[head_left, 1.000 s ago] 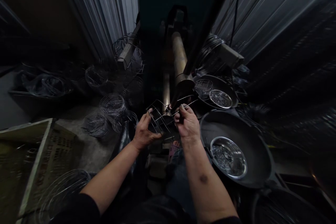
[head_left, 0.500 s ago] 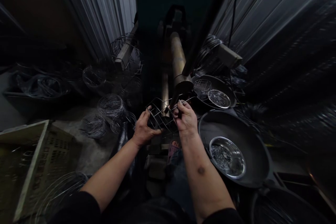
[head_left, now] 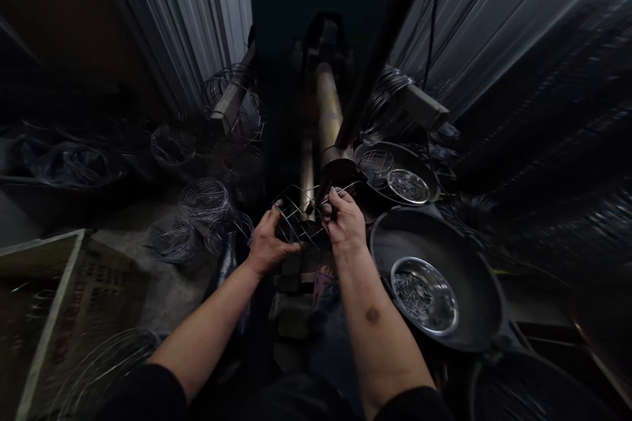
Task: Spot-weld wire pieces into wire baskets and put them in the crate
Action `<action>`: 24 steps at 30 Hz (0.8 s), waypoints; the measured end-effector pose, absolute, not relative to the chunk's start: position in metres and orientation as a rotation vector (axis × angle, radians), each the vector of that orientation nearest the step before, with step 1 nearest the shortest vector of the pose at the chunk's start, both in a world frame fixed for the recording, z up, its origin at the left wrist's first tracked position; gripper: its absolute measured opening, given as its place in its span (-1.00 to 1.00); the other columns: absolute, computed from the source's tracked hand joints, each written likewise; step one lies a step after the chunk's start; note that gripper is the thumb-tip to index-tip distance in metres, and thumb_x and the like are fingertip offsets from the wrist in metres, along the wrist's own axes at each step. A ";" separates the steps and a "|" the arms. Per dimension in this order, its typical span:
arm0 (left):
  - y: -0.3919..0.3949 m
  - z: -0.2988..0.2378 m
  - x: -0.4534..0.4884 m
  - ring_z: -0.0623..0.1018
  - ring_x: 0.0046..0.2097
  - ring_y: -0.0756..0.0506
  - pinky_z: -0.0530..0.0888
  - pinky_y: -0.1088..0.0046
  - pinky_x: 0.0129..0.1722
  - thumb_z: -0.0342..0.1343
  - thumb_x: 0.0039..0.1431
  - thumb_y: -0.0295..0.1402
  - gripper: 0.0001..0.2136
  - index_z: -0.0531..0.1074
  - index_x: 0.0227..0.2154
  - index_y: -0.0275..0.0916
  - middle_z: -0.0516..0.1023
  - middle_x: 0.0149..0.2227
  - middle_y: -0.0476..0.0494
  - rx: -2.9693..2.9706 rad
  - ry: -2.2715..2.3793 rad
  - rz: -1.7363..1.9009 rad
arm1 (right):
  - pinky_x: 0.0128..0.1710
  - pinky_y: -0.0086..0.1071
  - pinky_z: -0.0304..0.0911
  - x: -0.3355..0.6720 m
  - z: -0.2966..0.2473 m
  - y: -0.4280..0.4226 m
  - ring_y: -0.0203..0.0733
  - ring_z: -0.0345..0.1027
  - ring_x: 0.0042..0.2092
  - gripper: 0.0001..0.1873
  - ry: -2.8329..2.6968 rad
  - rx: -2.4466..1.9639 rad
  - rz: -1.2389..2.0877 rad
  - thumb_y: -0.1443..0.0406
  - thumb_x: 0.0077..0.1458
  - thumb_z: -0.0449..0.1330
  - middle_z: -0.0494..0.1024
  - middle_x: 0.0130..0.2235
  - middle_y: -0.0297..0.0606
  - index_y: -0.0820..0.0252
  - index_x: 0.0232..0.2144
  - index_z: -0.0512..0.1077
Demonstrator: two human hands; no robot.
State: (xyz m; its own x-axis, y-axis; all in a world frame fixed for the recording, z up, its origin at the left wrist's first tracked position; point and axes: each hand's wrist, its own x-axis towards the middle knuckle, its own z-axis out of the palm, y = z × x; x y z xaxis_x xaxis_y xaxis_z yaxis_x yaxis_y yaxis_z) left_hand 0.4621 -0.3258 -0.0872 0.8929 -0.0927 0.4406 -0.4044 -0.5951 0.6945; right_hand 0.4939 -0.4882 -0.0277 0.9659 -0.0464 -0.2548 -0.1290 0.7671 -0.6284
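Between my two hands is a round wire frame (head_left: 302, 218) with crossed thin rods, set at the end of a lower metal bar (head_left: 307, 177). My left hand (head_left: 269, 242) grips its left rim, thumb below and fingers above. My right hand (head_left: 344, 216) pinches at its right side, thumb and forefinger closed on a thin wire; the exact contact is partly hidden by the fingers. Just above is the end of a thick metal cylinder (head_left: 338, 152) of a machine, with a dark slanting rod beside it.
At the right, a large dark pan (head_left: 476, 276) holds a steel bowl (head_left: 424, 296) of short metal pieces. Behind it, another pan (head_left: 428, 174) carries a smaller bowl (head_left: 409, 185). Wire rings (head_left: 205, 199) lie at left, near a plastic crate (head_left: 74, 296).
The whole view has shifted slightly, so things appear a little further left. Both hands keep their hold on the wire frame, with barely any movement against the machine.
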 end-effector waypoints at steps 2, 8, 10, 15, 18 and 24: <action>-0.327 -0.085 0.462 0.38 0.00 -0.12 0.41 0.36 0.02 0.32 -0.27 -0.12 -0.19 0.22 0.10 -0.34 0.31 0.00 -0.24 2.186 -0.345 0.428 | -0.72 -0.69 -0.01 0.494 -0.028 -0.488 -0.52 0.04 -0.68 -0.80 0.255 -0.699 0.053 0.40 -0.04 0.13 0.26 -0.60 -0.41 0.31 -0.40 0.13; -0.331 -0.086 0.461 0.42 -0.10 -0.06 0.42 0.43 -0.04 0.34 -0.30 -0.13 -0.05 0.09 0.19 -0.35 0.35 -0.08 -0.20 2.162 -0.310 0.408 | -0.73 -0.70 -0.03 0.494 -0.025 -0.490 -0.53 0.04 -0.69 -0.87 0.273 -0.683 0.043 0.43 0.01 0.07 0.24 -0.61 -0.43 0.32 -0.41 0.12; -0.326 -0.086 0.459 0.36 0.04 -0.09 0.33 0.41 0.09 0.33 -0.29 -0.10 -0.08 0.13 0.17 -0.35 0.31 0.02 -0.23 2.207 -0.343 0.401 | -0.74 -0.68 -0.08 0.489 -0.024 -0.487 -0.52 0.02 -0.70 -0.85 0.273 -0.707 0.021 0.42 -0.01 0.07 0.23 -0.61 -0.44 0.31 -0.42 0.11; -0.286 -0.081 0.440 0.21 0.19 -0.18 0.17 0.31 0.21 0.28 -0.23 -0.22 -0.18 0.18 0.15 -0.42 0.18 0.17 -0.30 2.327 -0.423 0.114 | -0.74 -0.66 -0.08 0.447 -0.038 -0.456 -0.50 0.05 -0.69 -0.65 0.265 -0.800 -0.119 0.27 -0.18 0.21 0.28 -0.58 -0.44 0.30 -0.37 0.15; -0.263 -0.067 0.424 0.38 0.05 -0.12 0.28 0.34 0.13 0.15 -0.07 -0.30 -0.52 0.40 -0.03 -0.39 0.39 0.01 -0.21 2.340 -0.147 0.216 | -0.65 -0.65 0.03 0.406 -0.066 -0.428 -0.50 0.09 -0.66 -0.64 0.166 -1.051 -0.117 0.18 -0.14 0.22 0.28 -0.61 -0.41 0.35 -0.37 0.26; -0.296 -0.006 0.387 0.45 -0.07 0.02 0.33 0.58 -0.01 0.02 0.16 -0.18 -0.67 0.48 -0.16 -0.31 0.46 -0.12 -0.10 2.237 -0.335 0.381 | -0.21 -0.64 0.25 0.333 -0.138 -0.386 -0.40 0.35 -0.27 -0.72 -0.323 -1.613 -0.225 0.26 0.06 0.07 0.47 -0.31 -0.19 0.39 -0.33 0.47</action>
